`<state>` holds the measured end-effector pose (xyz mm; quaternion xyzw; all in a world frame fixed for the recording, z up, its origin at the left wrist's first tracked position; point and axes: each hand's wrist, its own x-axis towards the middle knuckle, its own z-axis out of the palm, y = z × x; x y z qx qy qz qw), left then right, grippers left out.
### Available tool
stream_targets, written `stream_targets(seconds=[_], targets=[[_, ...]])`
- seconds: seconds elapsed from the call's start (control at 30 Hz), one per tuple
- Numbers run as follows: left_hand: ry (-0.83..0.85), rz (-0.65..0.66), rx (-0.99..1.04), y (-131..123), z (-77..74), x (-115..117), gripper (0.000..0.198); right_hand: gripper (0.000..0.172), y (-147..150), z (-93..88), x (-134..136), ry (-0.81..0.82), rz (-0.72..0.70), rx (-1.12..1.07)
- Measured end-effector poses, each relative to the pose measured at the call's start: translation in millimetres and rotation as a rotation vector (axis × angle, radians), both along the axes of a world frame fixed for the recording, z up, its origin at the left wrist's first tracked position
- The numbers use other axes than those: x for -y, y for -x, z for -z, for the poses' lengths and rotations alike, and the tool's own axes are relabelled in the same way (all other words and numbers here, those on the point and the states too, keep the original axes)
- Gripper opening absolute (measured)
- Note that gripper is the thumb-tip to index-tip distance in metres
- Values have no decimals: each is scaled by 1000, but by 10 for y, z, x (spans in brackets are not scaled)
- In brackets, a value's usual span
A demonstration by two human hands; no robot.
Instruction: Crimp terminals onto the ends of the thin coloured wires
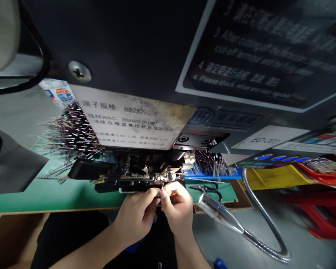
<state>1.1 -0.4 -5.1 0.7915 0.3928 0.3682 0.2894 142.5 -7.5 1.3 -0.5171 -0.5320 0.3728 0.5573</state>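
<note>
My left hand and my right hand meet at the front of a black crimping machine's die block. Both hands are closed in a pinch, fingertips touching, on a thin wire held up to the lit metal applicator. The wire is small and partly hidden by my fingers. A worn paper label with printed specifications hangs on the machine just above the die.
Bundles of thin coloured wires lie at the left and right on the green bench mat. Scissors and a gooseneck lamp sit right of my hands. Yellow and red bins stand far right.
</note>
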Motion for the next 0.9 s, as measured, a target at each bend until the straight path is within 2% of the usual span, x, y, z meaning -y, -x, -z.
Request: stream_targets(seconds=[0.23,0.43,0.67,0.9], targets=[[-64,-20,9,-3,-2,12,17,10,24,13,1,-23,41,-23],[-69,-14,43,-12,36,23,15,19,1,40,-10,21,-69,-110],[-112,-68,9,-26,55,18,23,6,70,-35,7,-64,81,31],[-111,-74,3,-45,30,3,24,12,60,-67,10,-126,116,100]])
